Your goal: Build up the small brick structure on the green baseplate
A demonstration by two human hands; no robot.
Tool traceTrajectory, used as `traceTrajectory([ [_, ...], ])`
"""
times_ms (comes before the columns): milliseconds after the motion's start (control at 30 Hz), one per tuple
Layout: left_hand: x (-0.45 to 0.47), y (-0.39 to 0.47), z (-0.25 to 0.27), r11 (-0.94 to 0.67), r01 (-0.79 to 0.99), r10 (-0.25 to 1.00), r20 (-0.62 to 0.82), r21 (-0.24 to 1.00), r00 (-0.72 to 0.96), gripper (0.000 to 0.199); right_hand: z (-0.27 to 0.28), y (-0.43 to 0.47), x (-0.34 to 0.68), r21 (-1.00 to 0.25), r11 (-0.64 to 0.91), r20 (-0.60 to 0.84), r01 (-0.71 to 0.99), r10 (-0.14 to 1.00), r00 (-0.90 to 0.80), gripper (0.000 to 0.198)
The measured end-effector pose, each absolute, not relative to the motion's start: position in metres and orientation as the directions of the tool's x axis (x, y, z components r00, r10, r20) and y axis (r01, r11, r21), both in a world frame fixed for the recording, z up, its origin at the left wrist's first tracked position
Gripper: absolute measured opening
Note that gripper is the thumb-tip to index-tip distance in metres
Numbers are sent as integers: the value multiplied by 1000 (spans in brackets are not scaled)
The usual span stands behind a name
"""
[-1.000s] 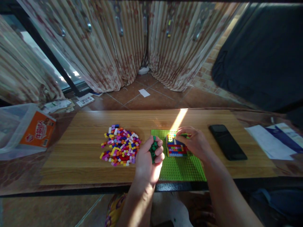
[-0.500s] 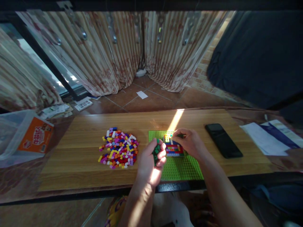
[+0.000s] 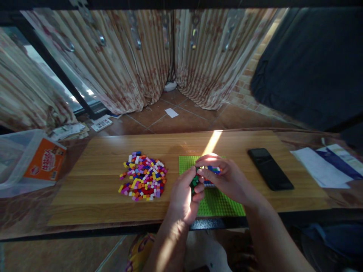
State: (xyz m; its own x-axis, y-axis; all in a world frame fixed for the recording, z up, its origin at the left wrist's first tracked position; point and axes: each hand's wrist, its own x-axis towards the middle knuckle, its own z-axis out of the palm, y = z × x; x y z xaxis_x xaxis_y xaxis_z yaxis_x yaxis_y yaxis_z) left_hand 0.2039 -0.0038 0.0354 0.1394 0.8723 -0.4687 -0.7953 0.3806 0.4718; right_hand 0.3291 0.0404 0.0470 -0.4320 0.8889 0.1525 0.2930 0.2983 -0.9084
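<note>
Left hand: bare, sunlit near the wrist.
Left forearm: bare to the view's lower edge, tapering toward the wrist, streaked with sunlight.
Right hand: bare, sunlit along the top.
Right forearm: bare, mostly shaded.
Patterned cloth: yellow and purple, unclear whether worn.

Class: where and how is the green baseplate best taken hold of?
Probably the near edge of the green baseplate, pinched top and bottom from the near side: it lies flat, that strip is bare and close to the front of the table, while the brick build sits farther back.
</note>
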Motion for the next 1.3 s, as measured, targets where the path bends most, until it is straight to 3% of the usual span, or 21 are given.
traceTrajectory([
  [267,202,-3,36,390,-792,864,-485,470,138,16,44,45,338,-934,283,208,220,928,-309,8],
  [533,195,-1,42,374,-827,844,-523,420,116,17,16,67,379,-791,272,176,548,959,-222,10],
  [967,194,-1,42,360,-825,851,-517,437,98,15,2,76,369,-752,288,177,593,955,-239,3],
  [1300,194,-2,41,355,-828,858,-502,434,105,15,3,77,368,-800,82,-43,594,980,-193,18],
])
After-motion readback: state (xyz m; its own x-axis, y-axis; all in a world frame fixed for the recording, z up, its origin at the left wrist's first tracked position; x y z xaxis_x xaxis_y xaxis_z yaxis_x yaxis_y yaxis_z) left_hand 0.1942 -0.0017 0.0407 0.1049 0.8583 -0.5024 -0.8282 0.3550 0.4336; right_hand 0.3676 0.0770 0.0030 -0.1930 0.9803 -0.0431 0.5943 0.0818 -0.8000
